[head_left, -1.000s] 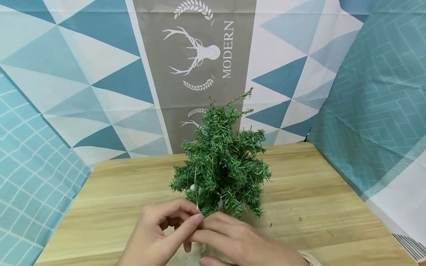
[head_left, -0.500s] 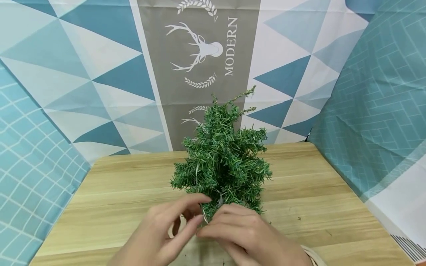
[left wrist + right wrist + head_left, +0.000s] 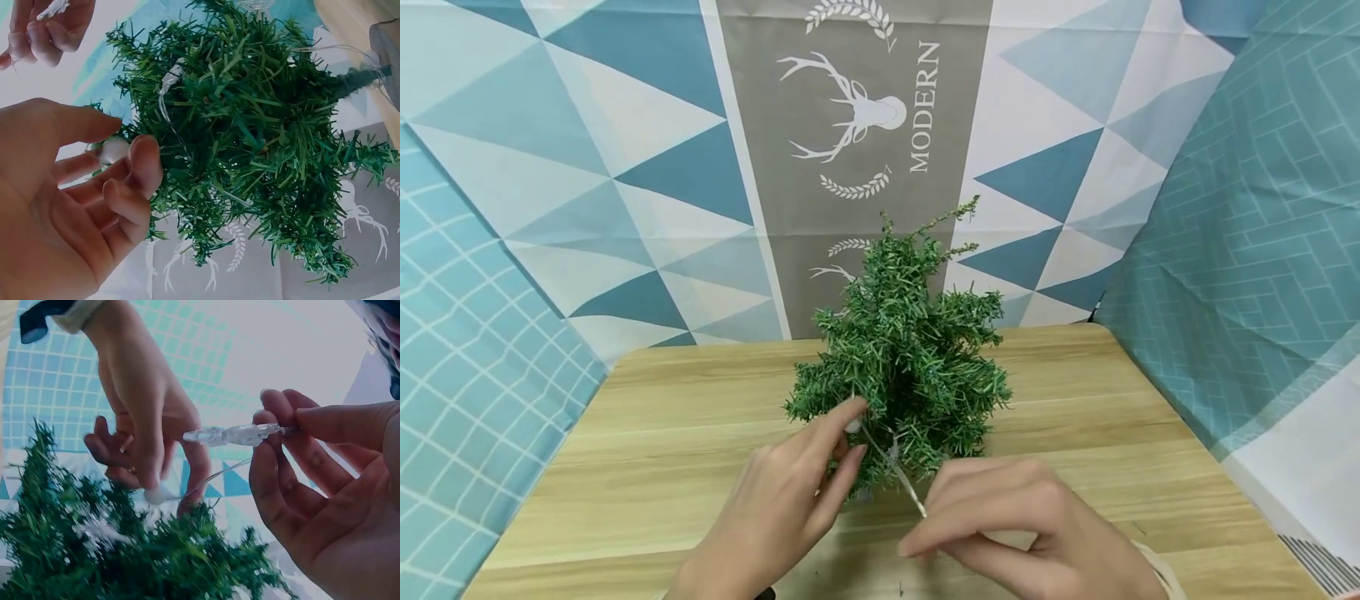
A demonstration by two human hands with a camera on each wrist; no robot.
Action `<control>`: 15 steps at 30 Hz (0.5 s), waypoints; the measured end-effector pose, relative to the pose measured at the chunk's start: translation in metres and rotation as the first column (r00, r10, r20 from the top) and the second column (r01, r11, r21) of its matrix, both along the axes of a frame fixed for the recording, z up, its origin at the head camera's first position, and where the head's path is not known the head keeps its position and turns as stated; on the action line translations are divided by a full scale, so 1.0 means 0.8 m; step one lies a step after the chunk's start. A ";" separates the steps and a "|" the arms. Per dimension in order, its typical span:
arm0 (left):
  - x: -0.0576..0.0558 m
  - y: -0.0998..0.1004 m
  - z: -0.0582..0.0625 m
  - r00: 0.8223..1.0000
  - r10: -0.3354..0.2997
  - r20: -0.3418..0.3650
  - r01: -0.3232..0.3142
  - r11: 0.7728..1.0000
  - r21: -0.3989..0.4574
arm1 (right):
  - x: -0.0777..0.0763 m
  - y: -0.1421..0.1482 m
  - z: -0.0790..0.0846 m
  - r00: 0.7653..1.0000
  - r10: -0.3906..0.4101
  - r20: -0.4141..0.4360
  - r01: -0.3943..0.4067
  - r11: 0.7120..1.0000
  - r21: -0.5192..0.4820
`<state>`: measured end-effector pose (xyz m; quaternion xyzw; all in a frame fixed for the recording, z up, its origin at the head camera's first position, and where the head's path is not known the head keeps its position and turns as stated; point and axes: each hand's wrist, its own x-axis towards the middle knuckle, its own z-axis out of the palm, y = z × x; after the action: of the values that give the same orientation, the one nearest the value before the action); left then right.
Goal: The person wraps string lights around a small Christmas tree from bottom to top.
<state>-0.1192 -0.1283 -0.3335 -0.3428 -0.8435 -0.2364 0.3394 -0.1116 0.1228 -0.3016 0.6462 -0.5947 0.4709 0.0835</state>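
A small artificial Christmas tree (image 3: pixel 917 358) stands on the table, with a thin-wired light string on its branches. My left hand (image 3: pixel 775 492) is at the tree's lower left, its thumb and fingers curled about a white ball (image 3: pixel 114 151) on the string. My right hand (image 3: pixel 1030 525), in front of the tree at right, pinches a clear plastic ornament (image 3: pixel 231 434) on the same string. A thin wire (image 3: pixel 219 474) runs between the two hands. Another clear ornament (image 3: pixel 172 75) hangs among the branches.
The wooden table (image 3: pixel 700 417) holds a few small dark bits near the front. A patterned cloth (image 3: pixel 850 192) with triangles and deer prints hangs behind it. Blue tiled-print cloth (image 3: pixel 460 375) walls the left side, green-blue cloth (image 3: pixel 1255 250) the right.
My hands have come apart. The right hand moved right, drawing the wire out from the tree, while the left moved up to the white ball at the branches.
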 end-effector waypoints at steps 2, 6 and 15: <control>0.000 0.002 0.000 1.000 0.012 0.004 -0.012 1.000 0.017 | -0.004 0.008 0.003 1.000 0.024 0.004 -0.024 1.000 -0.020; -0.001 0.003 0.000 1.000 0.031 0.002 -0.031 0.999 0.030 | -0.016 0.028 0.007 0.999 0.044 -0.008 -0.044 0.996 -0.083; 0.000 0.005 0.001 0.998 0.066 -0.006 -0.066 0.997 0.028 | -0.026 0.060 0.015 0.987 -0.041 0.156 0.092 0.939 -0.332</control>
<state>-0.1192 -0.1243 -0.3328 -0.3107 -0.8499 -0.2355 0.3544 -0.1324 0.1709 -0.2894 0.5654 -0.5310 0.6092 0.1653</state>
